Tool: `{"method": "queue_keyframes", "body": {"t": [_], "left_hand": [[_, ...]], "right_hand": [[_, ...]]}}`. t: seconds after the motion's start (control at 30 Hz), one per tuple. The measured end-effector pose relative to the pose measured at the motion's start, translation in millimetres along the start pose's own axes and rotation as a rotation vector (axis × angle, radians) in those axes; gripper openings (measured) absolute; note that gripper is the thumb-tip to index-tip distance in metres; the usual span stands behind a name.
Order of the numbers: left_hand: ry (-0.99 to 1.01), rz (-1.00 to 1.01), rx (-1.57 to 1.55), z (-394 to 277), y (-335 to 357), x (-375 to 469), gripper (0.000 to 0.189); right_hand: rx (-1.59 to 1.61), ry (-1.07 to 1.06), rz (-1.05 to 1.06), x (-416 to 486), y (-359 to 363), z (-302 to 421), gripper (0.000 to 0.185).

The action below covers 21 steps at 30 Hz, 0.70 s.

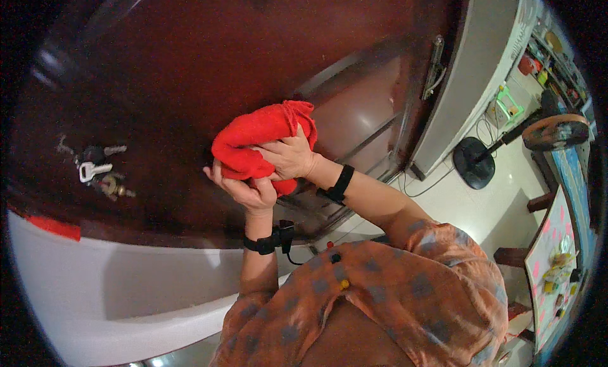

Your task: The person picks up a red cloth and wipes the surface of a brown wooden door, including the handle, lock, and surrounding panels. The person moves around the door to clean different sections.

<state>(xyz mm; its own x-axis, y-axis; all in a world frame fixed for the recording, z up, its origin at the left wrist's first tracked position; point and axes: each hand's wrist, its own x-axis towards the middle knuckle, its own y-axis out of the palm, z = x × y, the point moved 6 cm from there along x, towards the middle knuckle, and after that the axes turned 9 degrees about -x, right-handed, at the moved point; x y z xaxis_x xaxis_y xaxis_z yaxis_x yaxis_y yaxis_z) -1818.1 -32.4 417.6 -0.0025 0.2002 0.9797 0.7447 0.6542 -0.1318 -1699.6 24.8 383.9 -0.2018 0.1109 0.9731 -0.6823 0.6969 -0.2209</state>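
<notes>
A bunched red cloth (256, 134) is held between both hands in front of a dark reddish-brown panelled door (228, 48). My left hand (247, 188) grips its lower edge from below, thumb on the cloth and a finger sticking out to the left. My right hand (287, 153) presses into the folds at the cloth's right side, some fingertips hidden in it. Black straps with small devices sit on both wrists. Left of the hands, several keys (97, 169) hang in a bunch at the door. Whether the cloth touches the door cannot be told.
A metal bolt (433, 67) is fixed near the door's right edge, beside a grey wall (465, 72). A pedestal fan (555, 131) stands on a round black base with cables around it. Farther right is a table (546, 253) with small items. A white wall (166, 281) runs at the lower left.
</notes>
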Motion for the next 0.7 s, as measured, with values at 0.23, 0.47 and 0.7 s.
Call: {"method": "queue_keyframes", "body": {"t": [0.23,0.47,0.7], "left_hand": [[0.086,0.051,-0.015,0,59,-30,0.054],[0.117,0.117,0.044,-16,99,-44,0.056],[0.136,0.154,0.023,-30,146,-51,0.069]], "right_hand": [[0.017,0.071,0.007,-47,5,-36,0.066],[-0.007,0.087,-0.005,-78,-5,-70,0.067],[-0.019,0.054,-0.017,-102,-17,-109,0.068]]}}
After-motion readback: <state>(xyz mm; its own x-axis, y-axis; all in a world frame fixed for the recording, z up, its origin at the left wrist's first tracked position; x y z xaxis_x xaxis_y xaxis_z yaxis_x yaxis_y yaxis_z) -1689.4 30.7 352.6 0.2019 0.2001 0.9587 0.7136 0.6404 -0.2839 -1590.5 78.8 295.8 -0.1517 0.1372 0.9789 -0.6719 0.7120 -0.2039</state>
